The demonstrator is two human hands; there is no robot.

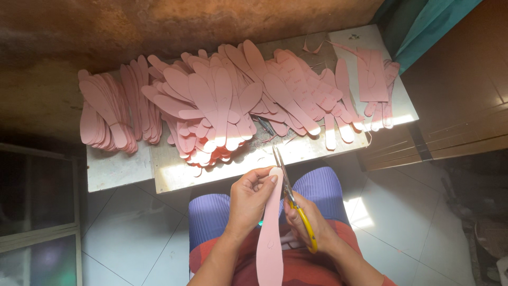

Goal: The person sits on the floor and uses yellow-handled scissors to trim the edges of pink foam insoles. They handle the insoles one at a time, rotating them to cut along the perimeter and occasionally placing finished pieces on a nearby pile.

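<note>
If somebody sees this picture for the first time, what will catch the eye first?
First, the pink cut-out shapes heaped in overlapping piles across the low table at the top. Next, in the lower middle, the left hand holds one long pink strip while the right hand works yellow-handled scissors along its edge.

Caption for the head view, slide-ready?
Left hand holds a pink insole cutout; right hand trims it with yellow-handled scissors.

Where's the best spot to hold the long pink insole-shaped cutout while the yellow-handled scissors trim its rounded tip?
Probably grip the long pink insole-shaped cutout near its upper end, just below the rounded tip, coming from its left edge as the left hand does. The strip is thin and floppy, so a pinch close to the cut steadies it, while the right edge stays free for the yellow-handled scissors in the right hand.
</note>
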